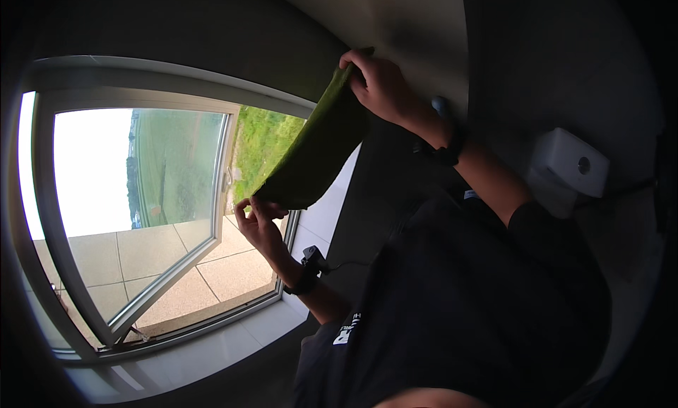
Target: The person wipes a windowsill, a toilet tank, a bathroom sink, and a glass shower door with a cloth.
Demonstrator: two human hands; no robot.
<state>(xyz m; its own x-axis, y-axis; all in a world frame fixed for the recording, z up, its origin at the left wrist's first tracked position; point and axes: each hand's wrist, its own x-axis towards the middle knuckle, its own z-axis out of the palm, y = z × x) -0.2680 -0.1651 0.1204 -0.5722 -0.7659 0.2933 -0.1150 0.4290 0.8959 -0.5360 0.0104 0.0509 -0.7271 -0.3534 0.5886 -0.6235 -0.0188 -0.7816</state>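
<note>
A dark olive-green cloth [319,148] is stretched between my two hands in front of the window, its upper edge slanting up to the right and its body hanging loosely below. My left hand [263,223] pinches the lower left corner between thumb and fingers. The upper right corner is gripped by my right hand [381,86], fingers closed over the edge. Part of the window frame and wall behind is hidden by the cloth.
An open window sash [152,203] stands on the left, with stone paving and grass outside. Below it runs a pale windowsill [233,346]. A white box [571,161] with a dark cable is on the right. My left wrist wears a small black device [312,258].
</note>
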